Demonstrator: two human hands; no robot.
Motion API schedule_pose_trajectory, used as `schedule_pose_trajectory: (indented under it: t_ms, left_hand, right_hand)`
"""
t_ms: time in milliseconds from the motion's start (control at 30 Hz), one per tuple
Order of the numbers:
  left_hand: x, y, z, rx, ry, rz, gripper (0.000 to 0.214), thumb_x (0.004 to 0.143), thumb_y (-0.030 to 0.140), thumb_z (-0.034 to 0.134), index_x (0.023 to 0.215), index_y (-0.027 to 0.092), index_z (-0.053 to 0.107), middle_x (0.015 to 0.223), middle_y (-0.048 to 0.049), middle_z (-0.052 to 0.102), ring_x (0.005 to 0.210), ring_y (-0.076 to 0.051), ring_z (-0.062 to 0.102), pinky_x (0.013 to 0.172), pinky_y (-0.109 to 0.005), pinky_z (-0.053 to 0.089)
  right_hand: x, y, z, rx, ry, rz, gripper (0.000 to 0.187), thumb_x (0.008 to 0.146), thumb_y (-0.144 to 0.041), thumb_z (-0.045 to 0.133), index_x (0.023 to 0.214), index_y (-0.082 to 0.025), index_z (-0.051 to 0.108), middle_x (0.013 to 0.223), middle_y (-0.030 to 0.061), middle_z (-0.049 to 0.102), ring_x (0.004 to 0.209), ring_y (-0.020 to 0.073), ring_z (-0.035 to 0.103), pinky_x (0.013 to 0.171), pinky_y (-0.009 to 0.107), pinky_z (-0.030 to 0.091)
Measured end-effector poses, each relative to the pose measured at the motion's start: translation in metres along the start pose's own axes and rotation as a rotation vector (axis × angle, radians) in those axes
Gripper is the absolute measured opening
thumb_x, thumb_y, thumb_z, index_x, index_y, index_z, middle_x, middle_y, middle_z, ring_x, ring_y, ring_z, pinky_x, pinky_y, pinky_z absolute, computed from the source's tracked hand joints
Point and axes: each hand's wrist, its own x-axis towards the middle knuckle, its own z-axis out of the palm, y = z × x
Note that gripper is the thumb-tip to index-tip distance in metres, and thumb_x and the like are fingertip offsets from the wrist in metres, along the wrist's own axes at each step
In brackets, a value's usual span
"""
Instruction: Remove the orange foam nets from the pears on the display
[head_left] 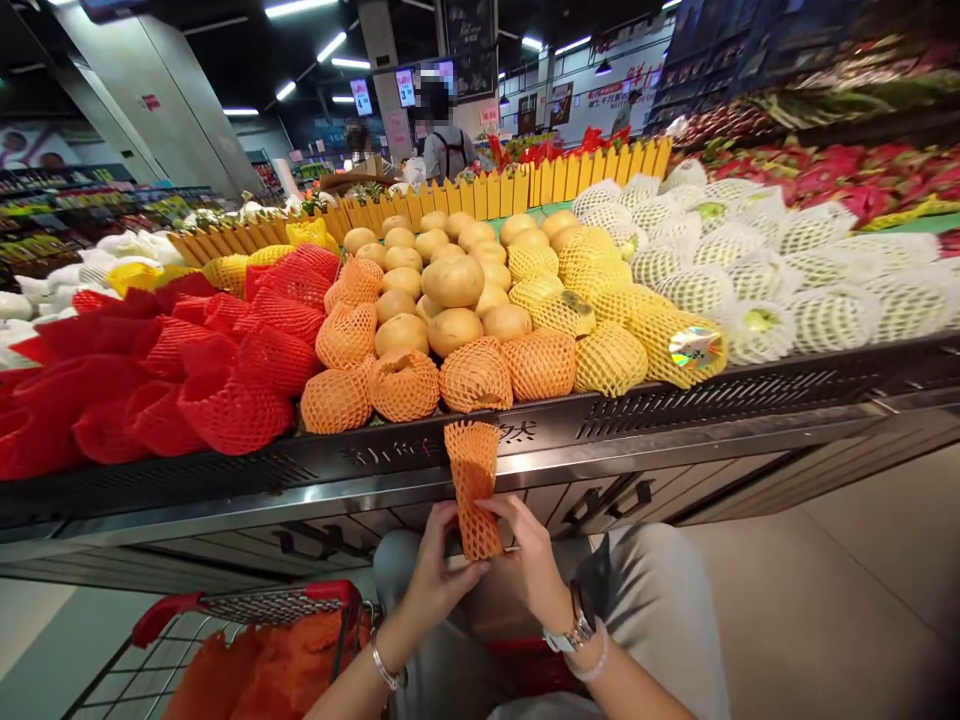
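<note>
My left hand (435, 572) and my right hand (534, 565) both pinch the lower end of an orange foam net sleeve (472, 480), which stands upright in front of the display's metal front edge (600, 420). The sleeve looks empty and flattened. Just above it, bare tan pears (453, 282) are piled on the stand, with several pears in orange nets (477, 376) in the front row. A bracelet sits on my left wrist and a watch on my right.
Red-netted fruit (232, 400) lies left of the pears, yellow-netted fruit (611, 355) right, white-netted fruit (757, 290) further right. A cart with a red handle (247, 605) holding orange nets stands at lower left. A person (448, 140) stands behind the yellow fence (487, 195).
</note>
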Motion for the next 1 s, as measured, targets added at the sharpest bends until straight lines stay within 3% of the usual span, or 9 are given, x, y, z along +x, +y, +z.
schedule_pose_trajectory:
  t_ms: [133,233,300,400,500,600,700,800,1000]
  left_hand:
    - [0.007,0.007,-0.001,-0.060,0.078,-0.028,0.017,0.080,0.036,0.063,0.093,0.027,0.063,0.105,-0.0073,0.057,0.102,-0.025,0.053,0.089,-0.036,0.043]
    - [0.015,0.009,-0.002,-0.187,0.087,-0.128,0.019,0.073,0.041,0.069,0.076,0.023,0.065,0.101,-0.0074,0.062,0.098,-0.025,0.057,0.085,-0.034,0.044]
    - [0.021,0.006,-0.001,-0.343,0.079,-0.264,0.023,0.066,0.041,0.074,0.072,0.021,0.065,0.098,-0.0067,0.066,0.095,-0.024,0.059,0.083,-0.033,0.045]
    - [0.026,-0.004,0.002,-0.599,0.103,-0.472,0.024,0.058,0.036,0.080,0.070,0.021,0.064,0.084,-0.0018,0.069,0.081,-0.018,0.063,0.074,-0.027,0.048]
    - [0.028,-0.012,0.004,-0.796,0.120,-0.636,0.024,0.057,0.030,0.080,0.074,0.021,0.067,0.076,0.0009,0.071,0.072,-0.015,0.064,0.068,-0.025,0.050]
    - [0.029,-0.016,0.002,-0.888,0.164,-0.725,0.024,0.060,0.029,0.080,0.079,0.020,0.070,0.083,-0.0010,0.074,0.076,-0.016,0.067,0.073,-0.027,0.052]
    - [0.029,-0.017,0.000,-0.902,0.116,-0.715,0.029,0.062,0.032,0.080,0.087,0.019,0.071,0.090,-0.0030,0.074,0.083,-0.018,0.067,0.080,-0.031,0.051]
    - [0.029,-0.018,-0.002,-0.808,-0.049,-0.597,0.034,0.063,0.027,0.081,0.094,0.021,0.069,0.095,-0.0031,0.072,0.089,-0.019,0.066,0.085,-0.033,0.048]
    - [0.027,-0.016,-0.002,-0.577,-0.272,-0.434,0.064,0.068,0.023,0.077,0.126,0.032,0.052,0.102,-0.0015,0.067,0.094,-0.018,0.064,0.087,-0.033,0.049]
  right_hand:
    - [-0.010,-0.001,0.001,0.035,0.034,0.104,0.029,0.081,-0.017,0.058,0.106,-0.030,0.067,0.095,0.0049,0.061,0.090,0.0220,0.060,0.079,0.033,0.050]
    - [-0.015,0.010,-0.003,0.150,0.122,0.281,0.015,0.084,-0.025,0.056,0.089,-0.025,0.070,0.096,0.0058,0.062,0.095,0.0221,0.059,0.085,0.034,0.047]
    - [-0.017,0.020,-0.006,0.303,0.186,0.452,0.013,0.084,-0.029,0.058,0.086,-0.023,0.069,0.094,0.0045,0.064,0.092,0.0206,0.060,0.085,0.032,0.047]
    - [-0.018,0.033,-0.009,0.605,0.253,0.682,0.018,0.076,-0.037,0.067,0.085,-0.022,0.066,0.082,0.0007,0.065,0.076,0.0161,0.061,0.069,0.026,0.050]
    - [-0.016,0.040,-0.012,0.865,0.270,0.820,0.026,0.065,-0.036,0.078,0.081,-0.021,0.066,0.077,-0.0013,0.065,0.068,0.0133,0.061,0.062,0.022,0.050]
    - [-0.014,0.044,-0.017,1.015,0.262,0.901,0.027,0.062,-0.032,0.081,0.082,-0.022,0.067,0.081,-0.0006,0.069,0.071,0.0131,0.065,0.065,0.023,0.053]
    - [-0.013,0.046,-0.020,1.128,0.182,0.943,0.026,0.065,-0.030,0.079,0.088,-0.022,0.068,0.092,0.0007,0.073,0.082,0.0134,0.068,0.076,0.025,0.055]
    - [-0.014,0.048,-0.022,1.218,0.101,0.933,0.028,0.069,-0.028,0.076,0.095,-0.022,0.069,0.101,0.0018,0.072,0.091,0.0137,0.068,0.085,0.026,0.054]
    - [-0.021,0.046,-0.024,1.217,0.085,0.863,0.031,0.071,-0.030,0.074,0.101,-0.024,0.070,0.110,0.0030,0.071,0.099,0.0164,0.067,0.092,0.030,0.052]
